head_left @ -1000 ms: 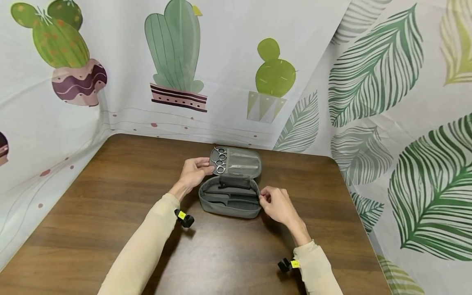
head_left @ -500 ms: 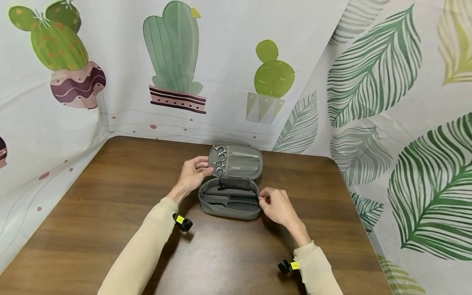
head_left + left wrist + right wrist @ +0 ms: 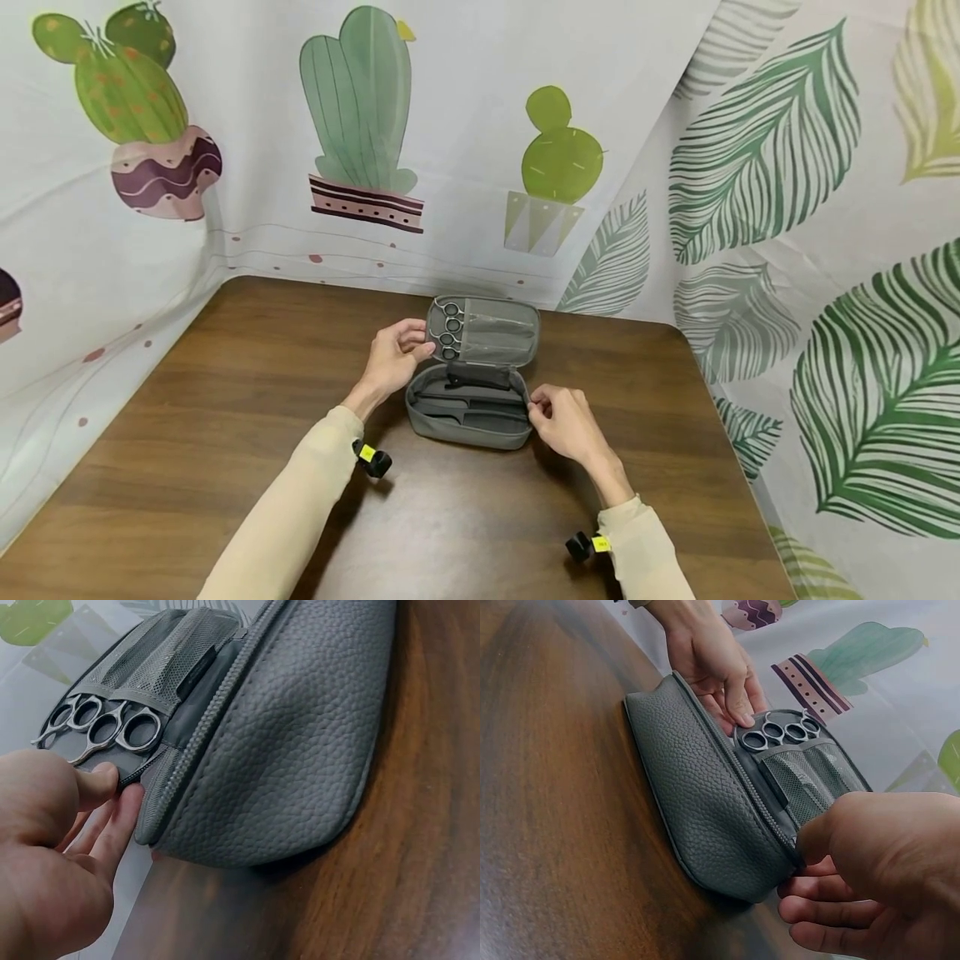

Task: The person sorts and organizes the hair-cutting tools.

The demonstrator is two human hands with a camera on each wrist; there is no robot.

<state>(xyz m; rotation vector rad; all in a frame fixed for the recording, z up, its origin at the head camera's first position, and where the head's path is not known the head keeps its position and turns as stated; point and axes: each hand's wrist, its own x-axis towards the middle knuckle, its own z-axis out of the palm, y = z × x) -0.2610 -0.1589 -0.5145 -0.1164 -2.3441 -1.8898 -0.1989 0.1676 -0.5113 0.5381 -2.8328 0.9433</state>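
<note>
A grey zippered case (image 3: pixel 468 433) with a pebbled leather-like outside sits unzipped on the table. Its lid (image 3: pixel 501 332) leans up at the back, and two pairs of scissors (image 3: pixel 122 729) show their silver finger loops above a mesh pocket (image 3: pixel 806 776) inside it. Dark combs (image 3: pixel 491 406) lie in the base, along with a black item (image 3: pixel 477 377) near the hinge. At the lid's left edge, my left hand (image 3: pixel 393 357) pinches the rim between thumb and fingers. My right hand (image 3: pixel 567 422) grips the base's right end, thumb on the zipper rim, fingers outside.
A brown wooden table (image 3: pixel 247 417) surrounds the case on every side. Behind it hangs a white cloth (image 3: pixel 457 100) printed with cacti, and a leaf-patterned cloth (image 3: pixel 750 333) covers the right side.
The lid has tilted up a little from lying further back, with my left hand holding its edge throughout. My right hand stays at the base's right end.
</note>
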